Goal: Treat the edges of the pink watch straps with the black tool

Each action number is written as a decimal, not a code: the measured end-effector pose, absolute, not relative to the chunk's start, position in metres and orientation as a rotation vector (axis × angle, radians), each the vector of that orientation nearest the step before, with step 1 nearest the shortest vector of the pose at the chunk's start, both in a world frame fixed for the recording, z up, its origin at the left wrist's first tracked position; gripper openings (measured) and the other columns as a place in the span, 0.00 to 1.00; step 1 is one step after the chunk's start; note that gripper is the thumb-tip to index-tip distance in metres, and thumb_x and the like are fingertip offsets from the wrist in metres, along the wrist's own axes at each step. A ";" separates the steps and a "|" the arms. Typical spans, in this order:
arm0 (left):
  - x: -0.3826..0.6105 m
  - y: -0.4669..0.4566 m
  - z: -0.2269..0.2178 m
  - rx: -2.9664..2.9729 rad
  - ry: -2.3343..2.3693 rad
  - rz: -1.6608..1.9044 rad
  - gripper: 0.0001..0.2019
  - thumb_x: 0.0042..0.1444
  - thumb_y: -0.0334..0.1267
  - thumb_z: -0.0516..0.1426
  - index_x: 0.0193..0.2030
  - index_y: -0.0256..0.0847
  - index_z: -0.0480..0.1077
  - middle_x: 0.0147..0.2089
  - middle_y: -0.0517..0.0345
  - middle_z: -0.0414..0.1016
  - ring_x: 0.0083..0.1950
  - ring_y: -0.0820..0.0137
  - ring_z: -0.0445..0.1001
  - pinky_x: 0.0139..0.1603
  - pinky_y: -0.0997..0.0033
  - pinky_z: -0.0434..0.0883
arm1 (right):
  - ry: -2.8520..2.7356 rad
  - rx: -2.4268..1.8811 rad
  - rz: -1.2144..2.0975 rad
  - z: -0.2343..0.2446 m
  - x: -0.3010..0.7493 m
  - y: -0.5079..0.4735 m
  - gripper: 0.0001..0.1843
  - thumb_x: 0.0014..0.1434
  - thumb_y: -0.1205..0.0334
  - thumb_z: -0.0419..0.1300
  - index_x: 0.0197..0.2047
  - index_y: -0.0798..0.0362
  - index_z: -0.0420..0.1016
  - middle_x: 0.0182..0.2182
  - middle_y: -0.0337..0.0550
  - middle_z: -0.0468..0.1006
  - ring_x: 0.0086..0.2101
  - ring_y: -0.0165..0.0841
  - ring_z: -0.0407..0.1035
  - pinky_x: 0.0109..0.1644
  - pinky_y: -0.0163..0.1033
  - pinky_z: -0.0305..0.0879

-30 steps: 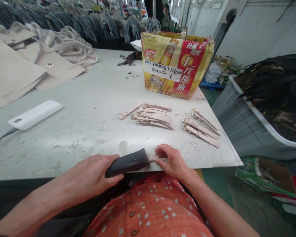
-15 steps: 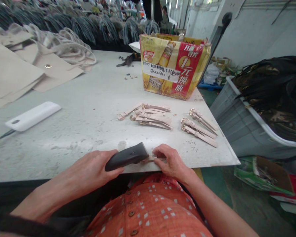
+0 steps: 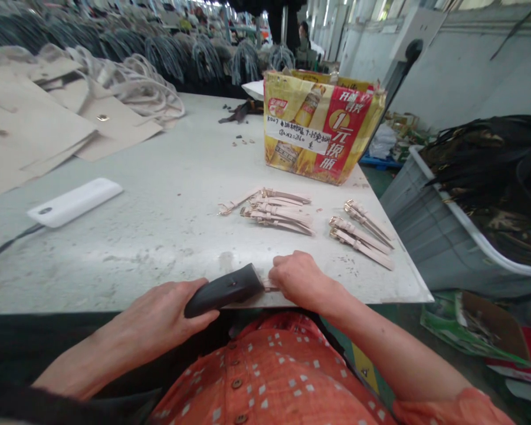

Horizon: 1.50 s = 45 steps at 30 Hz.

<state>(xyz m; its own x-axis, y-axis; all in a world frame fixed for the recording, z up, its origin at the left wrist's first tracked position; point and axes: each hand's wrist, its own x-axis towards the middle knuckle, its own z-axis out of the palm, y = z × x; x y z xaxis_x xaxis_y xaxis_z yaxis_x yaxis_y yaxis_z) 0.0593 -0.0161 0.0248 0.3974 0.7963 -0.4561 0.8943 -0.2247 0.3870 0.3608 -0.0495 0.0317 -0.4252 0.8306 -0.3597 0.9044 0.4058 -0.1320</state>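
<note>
My left hand (image 3: pixel 170 310) is closed around the rear of a smooth, dark, stapler-like tool (image 3: pixel 225 289), its thumb below. The tool lies slantwise over the table's front edge. At its right end, a short pale pink strap (image 3: pixel 269 284) shows between the tool and my right hand (image 3: pixel 298 277), whose curled fingers grip it. Most of this strap is hidden. Beyond my hands, a pile of pale straps with gold buckles (image 3: pixel 278 211) lies on the table. To its right lie several more buckled straps (image 3: pixel 363 236).
A yellow and red carton (image 3: pixel 301 153) stands at the back right. On the left are a white corded device (image 3: pixel 75 202) and pale flat panels (image 3: pixel 39 127) with cords. A grey bin (image 3: pixel 407 212) of dark goods is beyond the table's right edge.
My right hand has turned over, its fingers now curled more tightly over the strap. The tool has shifted slightly left and down in view. The surroundings have shifted a little as the camera moved.
</note>
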 end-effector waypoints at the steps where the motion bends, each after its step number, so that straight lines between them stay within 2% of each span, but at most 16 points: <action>1: 0.058 -0.016 0.023 2.064 1.436 -0.201 0.22 0.60 0.64 0.62 0.44 0.51 0.89 0.42 0.51 0.98 0.44 0.48 0.94 0.47 0.54 0.78 | 2.439 1.477 -0.421 0.035 0.358 -0.048 0.17 0.84 0.76 0.66 0.53 0.53 0.97 0.52 0.58 0.97 0.50 0.45 0.93 0.52 0.42 0.78; 4: 0.057 -0.016 0.019 2.067 1.426 -0.171 0.20 0.60 0.63 0.63 0.43 0.52 0.89 0.41 0.53 0.97 0.43 0.48 0.93 0.47 0.56 0.78 | 2.508 1.357 -0.354 0.036 0.351 -0.047 0.18 0.84 0.79 0.64 0.55 0.53 0.95 0.52 0.60 0.97 0.49 0.46 0.94 0.51 0.42 0.81; 8: 0.058 -0.016 0.022 2.062 1.422 -0.215 0.22 0.60 0.65 0.62 0.43 0.52 0.88 0.43 0.51 0.97 0.45 0.46 0.94 0.48 0.54 0.79 | 2.538 1.272 -0.319 0.032 0.350 -0.049 0.17 0.85 0.79 0.62 0.58 0.55 0.93 0.55 0.62 0.96 0.48 0.46 0.94 0.47 0.42 0.83; 13: 0.056 -0.016 0.020 2.080 1.430 -0.227 0.24 0.60 0.66 0.60 0.45 0.52 0.88 0.43 0.50 0.97 0.45 0.46 0.94 0.49 0.54 0.79 | 2.553 1.388 -0.328 0.013 0.361 -0.053 0.14 0.92 0.69 0.60 0.64 0.56 0.90 0.58 0.63 0.93 0.47 0.44 0.90 0.44 0.41 0.78; 18: 0.052 -0.015 0.013 2.104 1.423 -0.193 0.22 0.62 0.64 0.62 0.44 0.53 0.88 0.39 0.53 0.96 0.41 0.50 0.92 0.47 0.55 0.78 | 2.641 1.630 -0.374 -0.022 0.373 -0.060 0.08 0.89 0.68 0.66 0.59 0.55 0.89 0.52 0.53 0.90 0.44 0.40 0.83 0.45 0.40 0.69; 21: 0.051 -0.015 0.012 2.094 1.409 -0.173 0.20 0.64 0.64 0.62 0.42 0.53 0.87 0.37 0.54 0.95 0.39 0.52 0.90 0.46 0.56 0.78 | 2.725 1.709 -0.404 -0.030 0.377 -0.062 0.09 0.89 0.69 0.67 0.54 0.53 0.90 0.48 0.49 0.90 0.43 0.39 0.82 0.47 0.40 0.67; 25: 0.049 -0.015 0.013 2.092 1.418 -0.174 0.21 0.63 0.65 0.63 0.42 0.52 0.87 0.38 0.53 0.95 0.39 0.51 0.90 0.45 0.56 0.78 | 2.716 1.531 -0.419 -0.010 0.373 -0.061 0.12 0.89 0.70 0.68 0.52 0.52 0.92 0.47 0.51 0.92 0.44 0.41 0.85 0.51 0.43 0.71; 29: 0.048 -0.015 0.014 2.085 1.416 -0.158 0.20 0.63 0.65 0.64 0.43 0.52 0.88 0.39 0.53 0.96 0.42 0.50 0.92 0.47 0.56 0.80 | 2.632 1.356 -0.346 0.018 0.358 -0.057 0.14 0.85 0.76 0.66 0.53 0.53 0.94 0.49 0.57 0.94 0.46 0.43 0.89 0.53 0.45 0.78; 34: 0.050 -0.014 0.014 2.102 1.411 -0.155 0.20 0.64 0.64 0.64 0.43 0.53 0.89 0.40 0.53 0.97 0.43 0.49 0.93 0.48 0.56 0.80 | 2.596 1.252 -0.315 0.027 0.348 -0.053 0.17 0.85 0.78 0.62 0.59 0.56 0.92 0.54 0.63 0.94 0.44 0.45 0.90 0.47 0.43 0.82; 38: 0.053 -0.015 0.016 2.095 1.410 -0.142 0.19 0.63 0.63 0.64 0.42 0.53 0.88 0.39 0.53 0.96 0.42 0.49 0.93 0.47 0.57 0.80 | 2.572 1.320 -0.337 0.015 0.355 -0.051 0.16 0.90 0.73 0.58 0.67 0.57 0.87 0.58 0.63 0.92 0.46 0.45 0.89 0.49 0.43 0.83; 41: 0.055 -0.015 0.020 2.090 1.405 -0.157 0.19 0.62 0.62 0.64 0.43 0.52 0.88 0.42 0.52 0.97 0.44 0.49 0.94 0.47 0.56 0.80 | 2.575 1.523 -0.412 -0.004 0.364 -0.052 0.09 0.90 0.68 0.63 0.64 0.55 0.86 0.57 0.59 0.91 0.49 0.45 0.87 0.52 0.42 0.80; 43: 0.056 -0.016 0.020 2.097 1.399 -0.169 0.20 0.62 0.62 0.63 0.43 0.52 0.88 0.41 0.52 0.97 0.43 0.49 0.93 0.47 0.56 0.79 | 2.635 1.679 -0.512 -0.019 0.370 -0.055 0.06 0.88 0.68 0.65 0.59 0.53 0.85 0.53 0.54 0.89 0.47 0.44 0.85 0.51 0.41 0.77; 45: 0.055 -0.015 0.019 2.108 1.394 -0.161 0.20 0.63 0.63 0.63 0.43 0.52 0.88 0.40 0.52 0.96 0.42 0.50 0.92 0.47 0.56 0.79 | 2.738 1.812 -0.645 -0.034 0.377 -0.058 0.07 0.84 0.71 0.65 0.54 0.50 0.83 0.49 0.48 0.87 0.44 0.41 0.81 0.50 0.41 0.74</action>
